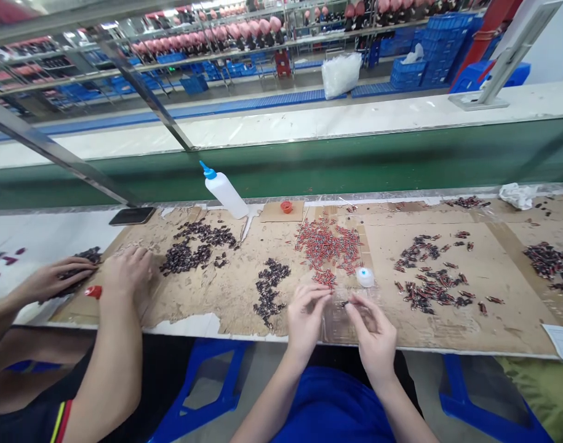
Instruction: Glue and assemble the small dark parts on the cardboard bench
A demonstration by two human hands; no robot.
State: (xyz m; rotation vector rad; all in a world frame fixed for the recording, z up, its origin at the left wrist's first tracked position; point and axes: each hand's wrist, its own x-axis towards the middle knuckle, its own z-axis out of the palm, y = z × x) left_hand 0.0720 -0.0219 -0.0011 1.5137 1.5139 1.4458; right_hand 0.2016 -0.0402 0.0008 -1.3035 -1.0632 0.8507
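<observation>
Near edge of the bench (470,332): our right hand (377,329) pinches a small dark part (344,303); whether our left hand (304,317) grasps anything, we cannot tell. Red parts (327,246) lie toward the far edge — left hand nearer, long axes mixed.

1 cam here, worn on the head, aimed forward and down. It's pretty close to the wearer's left hand (305,317) and right hand (374,329), low around the middle, with the workbench (387,226) crossing below and shelves (309,42) way off up top.
</observation>
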